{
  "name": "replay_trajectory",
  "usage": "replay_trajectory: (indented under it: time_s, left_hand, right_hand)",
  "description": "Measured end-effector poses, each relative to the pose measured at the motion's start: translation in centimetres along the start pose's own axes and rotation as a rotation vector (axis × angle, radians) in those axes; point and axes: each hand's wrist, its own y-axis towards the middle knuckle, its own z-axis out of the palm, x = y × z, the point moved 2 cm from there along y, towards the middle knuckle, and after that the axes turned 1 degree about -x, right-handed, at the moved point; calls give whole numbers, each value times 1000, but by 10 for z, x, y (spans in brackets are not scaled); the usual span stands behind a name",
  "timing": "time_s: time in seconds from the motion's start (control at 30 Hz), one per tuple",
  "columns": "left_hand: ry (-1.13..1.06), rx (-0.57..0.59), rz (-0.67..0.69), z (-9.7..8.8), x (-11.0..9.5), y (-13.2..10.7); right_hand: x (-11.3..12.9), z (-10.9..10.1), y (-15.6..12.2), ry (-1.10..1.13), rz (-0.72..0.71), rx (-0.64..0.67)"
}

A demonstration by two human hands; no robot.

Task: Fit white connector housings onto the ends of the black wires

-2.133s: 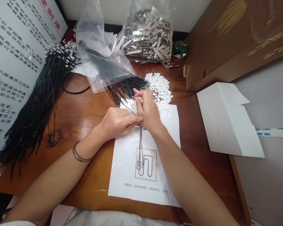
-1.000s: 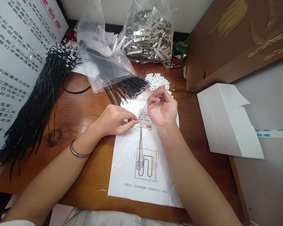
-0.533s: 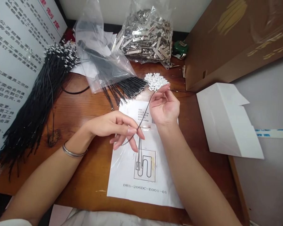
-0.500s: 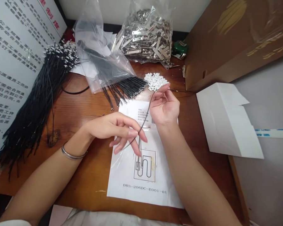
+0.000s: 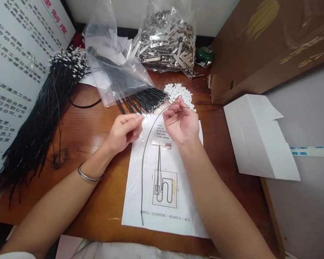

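A single thin black wire [image 5: 142, 169] is pinched between the thumb and fingers of my right hand [image 5: 181, 122]. It arcs down to the left over a printed sheet [image 5: 189, 201] with a line drawing, and a short end sticks out to the right of the fingers. My left hand [image 5: 126, 132] is closed, thumb against index finger, beside the sheet's upper left edge. Its fingertips are close to the tips of a bundle of black wires [image 5: 151, 98]; whatever they pinch, if anything, is too small to make out. Small white connector housings [image 5: 178, 92] lie piled just beyond my right hand.
A clear plastic bag [image 5: 118, 75] partly covers the wire bundle. A bag of metal strips [image 5: 167, 43] stands behind. More black wires with white ends [image 5: 40, 126] lean at the left. A brown box [image 5: 248, 46], folded white card [image 5: 259, 140] and green tape measure [image 5: 204, 57] are to the right.
My left hand has let go of the black wire, moved up and away to the left, and closed. The wire now hangs in a long curve over the sheet. My right hand has shifted slightly left.
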Motion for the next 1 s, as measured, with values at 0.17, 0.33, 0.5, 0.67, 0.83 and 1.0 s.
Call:
replay_trajectory:
  time_s: [0.17, 0.33, 0.5, 0.67, 0.83, 1.0]
  left_hand:
    - [263, -201, 127, -2, 8, 2]
    - [428, 24, -20, 4, 12, 0]
    - [385, 108, -157, 2, 5, 0]
    - [279, 142, -271, -2, 0, 2]
    - [301, 185, -263, -2, -2, 2]
    - [328, 128, -240, -1, -1, 3]
  right_hand:
    - [1, -3, 2, -83, 31, 85]
    - [0, -6, 4, -169, 12, 162]
    - [-3, -3, 1, -154, 11, 72]
    - [-4, -5, 2, -198, 6, 88]
    - [-7, -7, -1, -343, 53, 92]
    - [-15, -4, -6, -562, 176, 180]
